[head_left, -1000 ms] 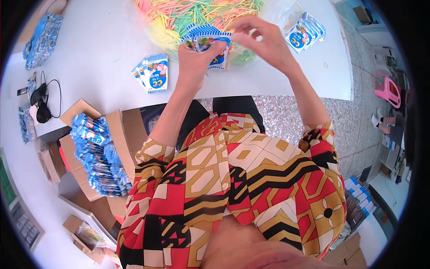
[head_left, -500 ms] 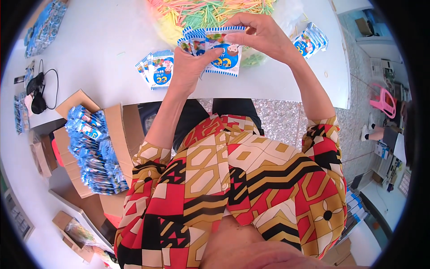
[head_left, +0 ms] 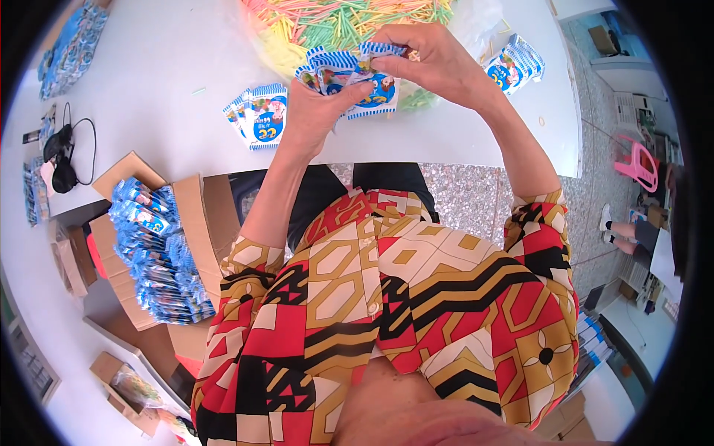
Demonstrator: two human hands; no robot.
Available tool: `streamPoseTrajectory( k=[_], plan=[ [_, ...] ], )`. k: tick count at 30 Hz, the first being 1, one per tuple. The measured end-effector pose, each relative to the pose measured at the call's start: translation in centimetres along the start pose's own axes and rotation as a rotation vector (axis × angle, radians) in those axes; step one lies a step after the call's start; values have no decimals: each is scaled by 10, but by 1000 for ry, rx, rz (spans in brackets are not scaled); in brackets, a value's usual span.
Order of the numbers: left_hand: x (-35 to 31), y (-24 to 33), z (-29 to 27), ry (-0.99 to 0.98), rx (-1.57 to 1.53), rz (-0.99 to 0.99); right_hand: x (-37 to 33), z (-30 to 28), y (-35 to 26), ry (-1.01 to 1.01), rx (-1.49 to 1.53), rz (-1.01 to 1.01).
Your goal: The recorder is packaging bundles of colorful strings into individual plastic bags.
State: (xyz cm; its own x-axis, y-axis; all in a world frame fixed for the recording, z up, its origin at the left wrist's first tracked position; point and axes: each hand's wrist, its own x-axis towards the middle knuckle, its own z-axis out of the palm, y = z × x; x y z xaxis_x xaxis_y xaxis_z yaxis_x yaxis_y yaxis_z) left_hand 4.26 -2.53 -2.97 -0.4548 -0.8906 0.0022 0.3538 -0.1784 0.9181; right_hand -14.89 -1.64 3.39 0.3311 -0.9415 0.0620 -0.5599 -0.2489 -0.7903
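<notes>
My left hand (head_left: pixel 313 111) is closed round a small bunch of blue-and-white striped packets (head_left: pixel 331 73), its thumb lying across their front. My right hand (head_left: pixel 435 61) pinches the top edge of the frontmost packet (head_left: pixel 381 91) between thumb and fingers, and that edge is crumpled. Just beyond both hands lies a large heap of thin pink, yellow and green sticks (head_left: pixel 349 22) on clear plastic. A fanned group of the same packets (head_left: pixel 264 119) rests on the table left of my left hand. Another group of packets (head_left: pixel 515 65) lies right of my right hand.
An open cardboard box (head_left: pixel 195 230) packed with filled blue packets (head_left: pixel 156 253) stands at my left. More packets (head_left: pixel 74 48) are piled at the table's far left, near a black corded object (head_left: pixel 63 152). A pink chair (head_left: pixel 637 167) and another person's legs (head_left: pixel 628 232) show at right.
My right hand has bent the front packet's top edge, so the packet now looks folded and crumpled. My left hand keeps its hold in nearly the same place.
</notes>
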Motion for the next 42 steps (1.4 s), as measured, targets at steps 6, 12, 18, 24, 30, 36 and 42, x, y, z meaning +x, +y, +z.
streamPoseTrajectory(
  k=[6, 12, 18, 24, 30, 36, 42],
  plan=[
    [-1, 2, 0, 49, -82, 12, -2, -8, -25, 192, -133, -170],
    [0, 0, 2, 81, -63, 30, 23, 3, 17, 546, -160, -1074],
    [-1, -5, 4, 122, -26, 34, 20, 6, 10, 632, -340, -1050],
    [-2, -10, 3, 126, 36, 35, 17, 6, 11, 650, -422, -1029],
    [-4, -5, 4, 146, 3, 34, -15, -2, -28, 260, -502, -327],
    [-5, -11, 2, 126, 17, -10, -16, -1, -1, 286, -468, -421],
    [-4, -13, 6, 214, 142, -47, -21, 16, -6, 338, -603, -500]
  ],
)
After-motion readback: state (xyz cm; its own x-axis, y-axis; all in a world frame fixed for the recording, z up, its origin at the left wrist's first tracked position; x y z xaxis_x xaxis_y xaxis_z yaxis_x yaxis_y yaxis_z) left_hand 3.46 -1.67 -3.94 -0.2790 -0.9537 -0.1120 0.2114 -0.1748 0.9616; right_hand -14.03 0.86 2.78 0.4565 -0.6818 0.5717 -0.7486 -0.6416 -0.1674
